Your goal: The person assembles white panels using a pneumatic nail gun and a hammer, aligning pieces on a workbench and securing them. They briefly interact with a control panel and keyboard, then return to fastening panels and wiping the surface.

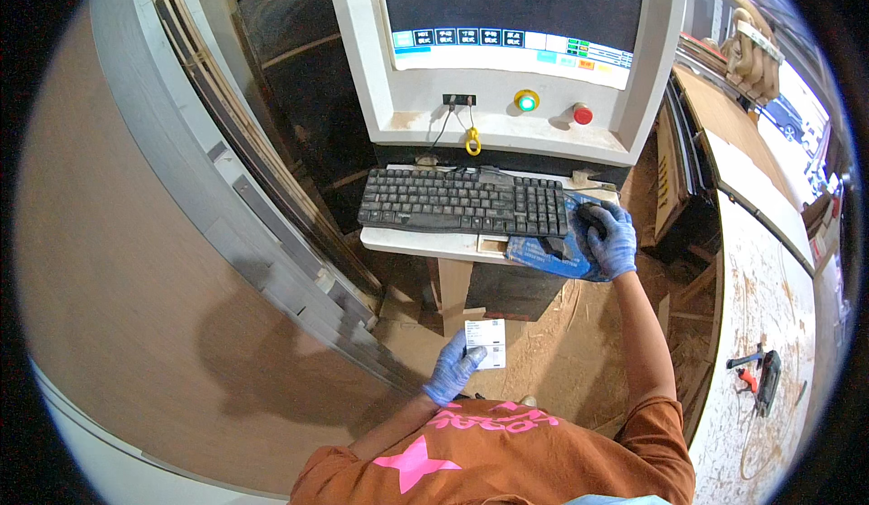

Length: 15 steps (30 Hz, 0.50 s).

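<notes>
Head view: right hand (615,241) outstretched, curled around mouse (592,214); left hand (450,370) pinching slip (486,335).

Light overall is moderate, I note. Strongest daylight enters at the opening (804,157) between 2 and 3 o'clock, where detail bleaches out. Toward 12 to 1 o'clock the monitor (511,7) glows, its lower band nearly white; the push button (527,101) at 1 shines green. A broad, soft shadow crosses the brown panel (154,279) at 8 o'clock; 11 o'clock sinks near black. The keyboard (463,202) appears reasonably sharp. Straight edges bow toward a black rim.
</notes>
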Available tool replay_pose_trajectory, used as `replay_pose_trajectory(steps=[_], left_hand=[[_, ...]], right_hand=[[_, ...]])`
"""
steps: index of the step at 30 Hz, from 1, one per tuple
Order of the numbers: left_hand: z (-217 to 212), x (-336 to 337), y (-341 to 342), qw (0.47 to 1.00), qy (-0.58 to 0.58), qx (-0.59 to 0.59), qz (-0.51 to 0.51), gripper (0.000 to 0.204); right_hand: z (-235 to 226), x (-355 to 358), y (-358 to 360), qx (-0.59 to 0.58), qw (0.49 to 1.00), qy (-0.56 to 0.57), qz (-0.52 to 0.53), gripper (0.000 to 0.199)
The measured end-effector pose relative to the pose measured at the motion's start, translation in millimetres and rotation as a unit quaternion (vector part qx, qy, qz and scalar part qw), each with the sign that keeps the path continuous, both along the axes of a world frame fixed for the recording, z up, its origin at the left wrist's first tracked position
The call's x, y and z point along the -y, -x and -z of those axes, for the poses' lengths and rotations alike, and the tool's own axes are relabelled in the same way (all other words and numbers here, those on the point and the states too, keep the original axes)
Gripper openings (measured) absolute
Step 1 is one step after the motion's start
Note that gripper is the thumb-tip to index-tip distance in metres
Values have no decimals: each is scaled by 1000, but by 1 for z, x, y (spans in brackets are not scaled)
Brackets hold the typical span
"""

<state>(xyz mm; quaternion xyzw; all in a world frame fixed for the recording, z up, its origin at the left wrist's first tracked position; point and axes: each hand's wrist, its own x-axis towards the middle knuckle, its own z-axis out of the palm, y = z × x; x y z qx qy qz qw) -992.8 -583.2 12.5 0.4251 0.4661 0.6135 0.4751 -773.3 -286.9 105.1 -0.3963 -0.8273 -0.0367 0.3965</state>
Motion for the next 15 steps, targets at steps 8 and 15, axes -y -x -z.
replay_pose_trajectory(steps=[8,15], left_hand=[[3,-1,0,1000,-5,-4,-4,38],[3,-1,1,1000,6,7,1,38]], right_hand=[[-1,1,0,-2,1000,2,-1,36],[-1,2,0,1,1000,-2,7,36]])
